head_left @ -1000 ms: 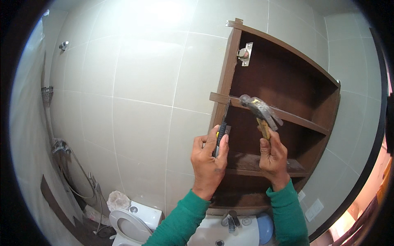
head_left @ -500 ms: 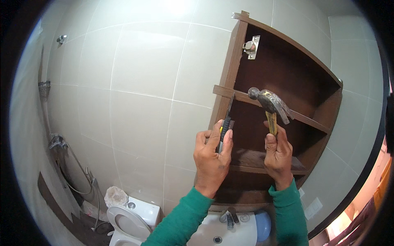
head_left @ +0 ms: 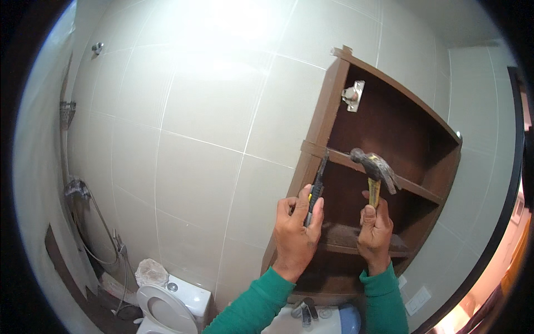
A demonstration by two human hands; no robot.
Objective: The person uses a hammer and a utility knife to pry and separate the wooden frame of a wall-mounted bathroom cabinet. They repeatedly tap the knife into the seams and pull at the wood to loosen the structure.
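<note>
My left hand (head_left: 295,239) is closed round a utility knife (head_left: 316,190) with a black, grey and yellow handle. Its dark blade points up and meets the front edge of the brown wooden wall cabinet (head_left: 330,100), where a short wooden strip (head_left: 314,148) crosses the left upright. In my right hand (head_left: 374,236) is a claw hammer (head_left: 374,192), gripped by its yellow handle. The hammer's round face points left toward the blade, with a small gap between them, and its claw points right. The cabinet's shelves stand open behind both tools.
A metal catch (head_left: 352,96) is fixed inside the cabinet's upper left. Below are a washbasin (head_left: 281,323) with a tap and a blue object (head_left: 349,318) beside it. A white toilet (head_left: 194,295) and a hand shower hose (head_left: 103,222) are at the left. Tiled wall surrounds the cabinet.
The whole view has shifted, so the cabinet's top sits lower in the picture. Both hands keep their grips, and the knife and hammer stay at nearly the same place against the cabinet.
</note>
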